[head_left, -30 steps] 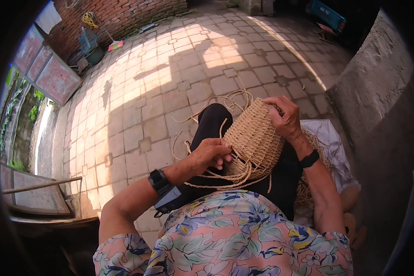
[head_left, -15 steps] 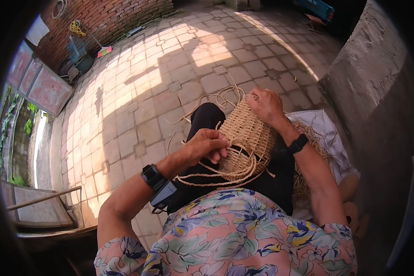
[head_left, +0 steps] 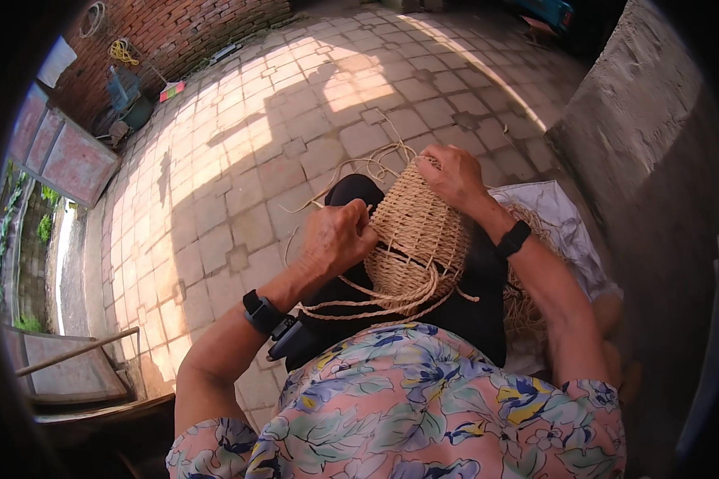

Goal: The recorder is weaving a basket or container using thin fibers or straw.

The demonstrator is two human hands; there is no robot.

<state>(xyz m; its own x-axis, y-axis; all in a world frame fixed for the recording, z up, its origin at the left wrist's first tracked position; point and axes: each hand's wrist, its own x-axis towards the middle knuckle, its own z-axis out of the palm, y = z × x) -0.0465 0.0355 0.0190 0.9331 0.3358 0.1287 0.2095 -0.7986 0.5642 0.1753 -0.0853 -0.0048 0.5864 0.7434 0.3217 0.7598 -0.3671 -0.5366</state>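
A tan woven straw basket (head_left: 419,215) lies tilted across my lap, with a dark slit-like gap across its side. My right hand (head_left: 454,176) is closed round the far end of it. At its left edge my left hand (head_left: 335,238) is curled into a fist, thumb against the weave; the inside of its grip is hidden. Loose straw cords (head_left: 375,303) loop over the near side of the basket and my legs. Thinner strands (head_left: 379,166) trail from the far end toward the paving.
To my right, a bundle of loose straw (head_left: 527,299) lies on a white sheet (head_left: 559,211) beside a rough wall (head_left: 631,112). Paving (head_left: 240,215) stretches ahead. A bucket (head_left: 138,113) and broom (head_left: 172,90) stand at the far left; a wooden pole (head_left: 80,351) is at near left.
My left hand has moved left and slightly away from me, from the gap to the basket's left edge, and its fingers have curled tighter. My right hand stays at the far end.
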